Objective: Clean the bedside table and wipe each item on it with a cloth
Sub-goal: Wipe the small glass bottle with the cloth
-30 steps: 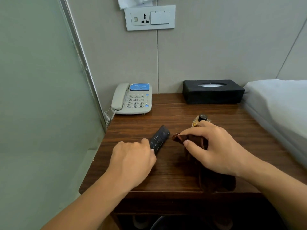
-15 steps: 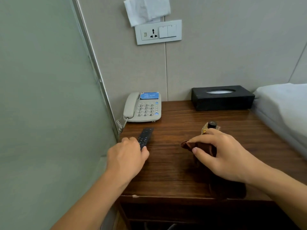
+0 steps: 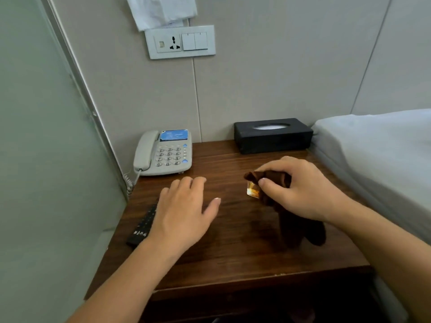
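Cloth on the bottle, left hand flat and free.

The right hand (image 3: 300, 190) gripped the brown cloth (image 3: 296, 220) around a small amber bottle (image 3: 252, 191) on the wooden bedside table (image 3: 233, 257), while the left hand (image 3: 184, 210) lay with fingers straight, holding nothing, partly over the black remote (image 3: 142, 227) at the table's left edge. Phone (image 3: 165, 153) and tissue box (image 3: 272, 136) sat along the wall.

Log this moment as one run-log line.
right hand: grips brown cloth over small amber bottle | left hand: open, flat above remote | telephone, tissue box: untouched
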A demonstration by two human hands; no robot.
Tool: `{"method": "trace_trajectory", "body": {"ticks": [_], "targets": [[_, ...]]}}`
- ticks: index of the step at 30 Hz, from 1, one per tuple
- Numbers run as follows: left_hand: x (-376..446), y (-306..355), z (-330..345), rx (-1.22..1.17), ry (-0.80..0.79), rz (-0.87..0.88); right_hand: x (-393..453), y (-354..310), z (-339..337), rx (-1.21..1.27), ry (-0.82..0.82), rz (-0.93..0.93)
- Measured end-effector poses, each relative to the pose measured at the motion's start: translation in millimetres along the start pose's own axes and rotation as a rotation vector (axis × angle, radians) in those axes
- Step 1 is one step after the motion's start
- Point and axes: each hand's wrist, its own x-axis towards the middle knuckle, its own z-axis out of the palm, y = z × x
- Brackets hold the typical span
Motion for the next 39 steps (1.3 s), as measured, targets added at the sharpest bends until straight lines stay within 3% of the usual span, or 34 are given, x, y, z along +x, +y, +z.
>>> {"method": "trace_trajectory", "body": {"ticks": [4, 8, 12, 20, 27, 34, 39], "targets": [[26.7, 29.9, 5.9, -0.278, -0.074, 0.049, 1.8, 16.9, -23.6, 0.101, 0.132, 0.114], [50.7, 54.4, 16.3, -0.498, -0.207, 0.006, 0.2, 35.1, -34.2, 0.147, 0.234, 0.208], [68.9, 69.8, 27.9, -0.65, -0.234, -0.05, -0.9, 44.6, -40.3, 0.158, 0.266, 0.241], [92.0, 73.2, 34.4, -0.591, -0.327, -0.012, -1.0, 57.5, -40.3, 0.122, 0.233, 0.257], [88.1, 64.6, 17.5, -0.503, -0.381, 0.081, 5.2, 69.4, -28.4, 0.239, 0.036, 0.316], [37.6, 29.4, -10.2, -0.36, -0.471, 0.209, 2.8, 55.1, -7.9, 0.264, -0.144, 0.19], [20.0, 11.2, -11.9, -0.535, -0.393, 0.141, -1.0, 35.3, 10.5, 0.341, -0.011, 0.039]]}}
